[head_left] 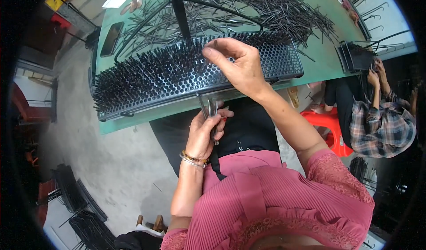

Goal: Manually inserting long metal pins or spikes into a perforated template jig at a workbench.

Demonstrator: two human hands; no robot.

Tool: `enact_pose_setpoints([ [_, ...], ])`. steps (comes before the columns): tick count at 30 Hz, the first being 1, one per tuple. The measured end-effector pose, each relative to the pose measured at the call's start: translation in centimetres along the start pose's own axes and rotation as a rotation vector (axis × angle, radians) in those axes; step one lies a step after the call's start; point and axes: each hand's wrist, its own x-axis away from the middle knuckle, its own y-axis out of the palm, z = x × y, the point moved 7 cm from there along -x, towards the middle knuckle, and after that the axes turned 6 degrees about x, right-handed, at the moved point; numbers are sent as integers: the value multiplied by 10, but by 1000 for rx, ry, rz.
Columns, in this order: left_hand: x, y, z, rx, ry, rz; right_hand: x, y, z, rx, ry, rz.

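Note:
My left hand [205,131] is closed around several thin metal rods [210,108], held just below the near edge of a long perforated metal rack [279,62]. Dark thin rods [151,74] stand upright in the rack's holes, densely over its left part and along its far side. Above the middle of the rack is my right hand [239,66], its thumb and fingers bent together beside the standing rods. What sits between those fingertips is too small to make out. Bare holes show below and to the right of that hand.
On the green table [328,68] lies a large pile of loose dark rods [275,6]. A black post [179,17] rises behind the rack. A phone [112,39] lies at left. To the right, a co-worker in a plaid shirt [377,125] sits near a red stool [326,128].

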Motion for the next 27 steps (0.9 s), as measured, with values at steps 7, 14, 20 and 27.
enact_pose_setpoints([
  [7,1,-6,-2,5,23,16,-1,19,-7,181,-235,13],
  [14,0,-11,-5,92,-14,22,3,30,-14,345,-443,-18],
  [20,3,-11,-4,97,-48,10,5,35,-16,380,-431,-50],
  [27,-1,-16,-6,66,1,10,7,38,-15,410,-392,-99],
])
